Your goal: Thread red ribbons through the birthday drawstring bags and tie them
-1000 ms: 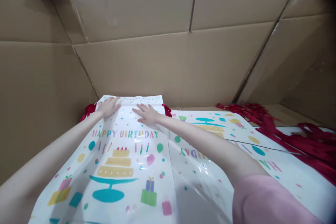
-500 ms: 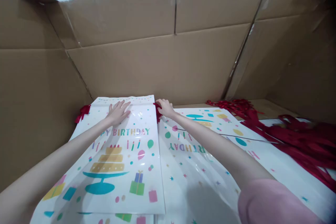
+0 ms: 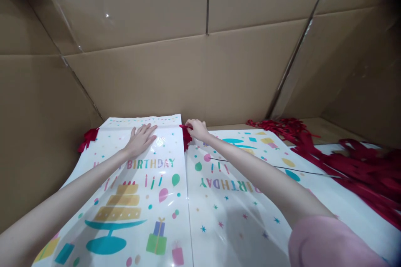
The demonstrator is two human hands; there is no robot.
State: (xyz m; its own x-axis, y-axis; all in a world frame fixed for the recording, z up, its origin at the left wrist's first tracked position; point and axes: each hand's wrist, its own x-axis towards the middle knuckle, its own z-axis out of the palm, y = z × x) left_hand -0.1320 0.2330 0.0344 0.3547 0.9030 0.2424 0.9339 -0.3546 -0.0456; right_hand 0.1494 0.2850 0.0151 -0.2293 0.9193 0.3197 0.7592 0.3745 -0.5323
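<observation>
White printed sheets lie in two stacks, the left one point(image 3: 163, 225) with an upright birthday cake print, the right one point(image 3: 216, 225) with its lettering upside down. My left hand point(image 3: 140, 141) rests on the upper part of the left stack, fingers spread, holding nothing. At that stack's upper right corner, my right hand point(image 3: 196, 129) pinches a red ribbon point(image 3: 186, 127); its fingertips are partly hidden. Below it hangs more red ribbon between the stacks. Another red ribbon bunch point(image 3: 89, 138) sticks out at the left stack's upper left edge.
Tall cardboard walls point(image 3: 140, 79) enclose the stacks at the back and sides. A tangled heap of red ribbons point(image 3: 354, 167) lies on the right. A thin dark cord point(image 3: 300, 172) runs across the right stack under my right forearm.
The top left sheet now lies further down in view, its lower edge out of sight. My left hand remains flat on it. My right hand has closed on the red ribbon at the corner.
</observation>
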